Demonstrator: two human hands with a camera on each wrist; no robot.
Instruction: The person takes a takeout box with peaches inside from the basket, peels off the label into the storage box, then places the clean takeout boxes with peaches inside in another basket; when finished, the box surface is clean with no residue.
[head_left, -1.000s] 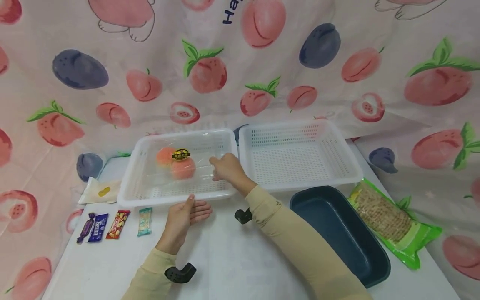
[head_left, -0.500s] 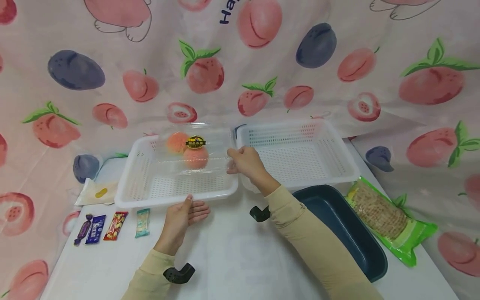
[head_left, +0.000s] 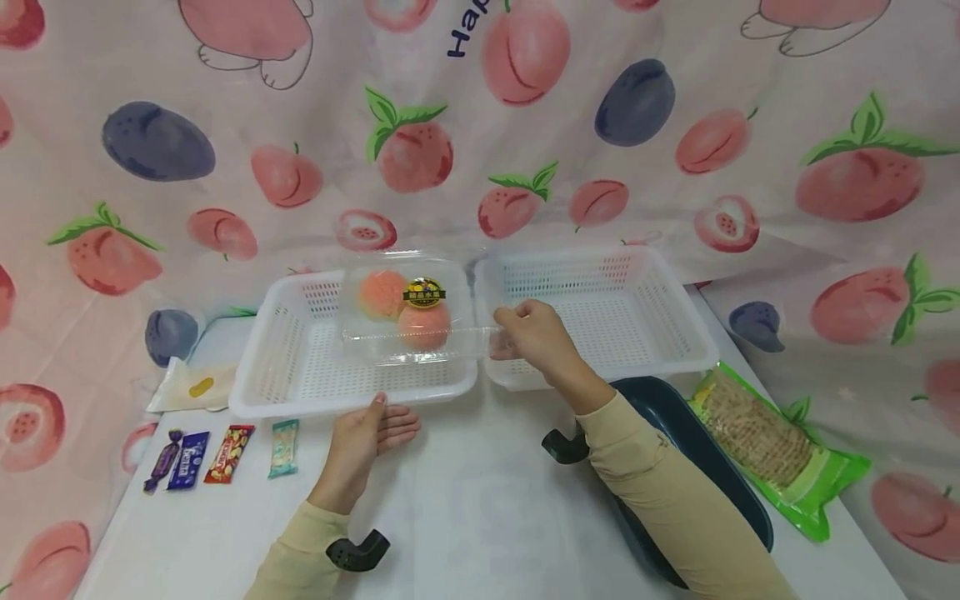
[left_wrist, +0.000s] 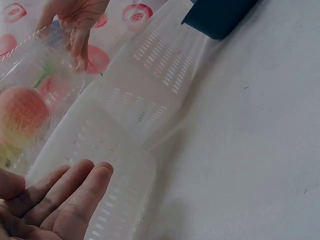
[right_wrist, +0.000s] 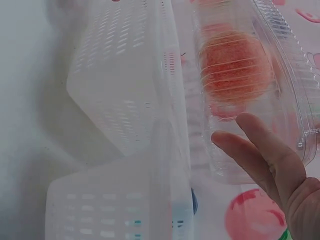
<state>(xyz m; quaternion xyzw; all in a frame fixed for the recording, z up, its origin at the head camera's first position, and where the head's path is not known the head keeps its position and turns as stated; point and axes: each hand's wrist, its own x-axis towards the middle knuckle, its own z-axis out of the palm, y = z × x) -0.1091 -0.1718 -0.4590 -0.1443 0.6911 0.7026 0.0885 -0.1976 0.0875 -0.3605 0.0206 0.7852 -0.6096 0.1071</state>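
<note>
My right hand (head_left: 543, 337) pinches the right end of a clear plastic clamshell box (head_left: 463, 315). Inside lie two orange-pink peaches (head_left: 424, 327), and a black and yellow label (head_left: 424, 292) is on its lid. The box hangs above the right part of the left white basket (head_left: 300, 367). From the right wrist, fingers (right_wrist: 270, 155) lie along the box's underside and its base is above the basket rims. My left hand (head_left: 363, 450) is at that basket's front wall, fingers straight, holding nothing; whether it touches the wall is unclear.
A second white basket (head_left: 600, 333) stands to the right. A dark blue tray (head_left: 731, 479), partly under my right arm, and a green bag (head_left: 780, 450) lie at right. Several wrapped snacks (head_left: 228, 454) and a white packet (head_left: 195, 387) are at left.
My right hand has lifted the clamshell box from inside the left basket and moved it to the right. My left hand has stayed at the basket's front.
</note>
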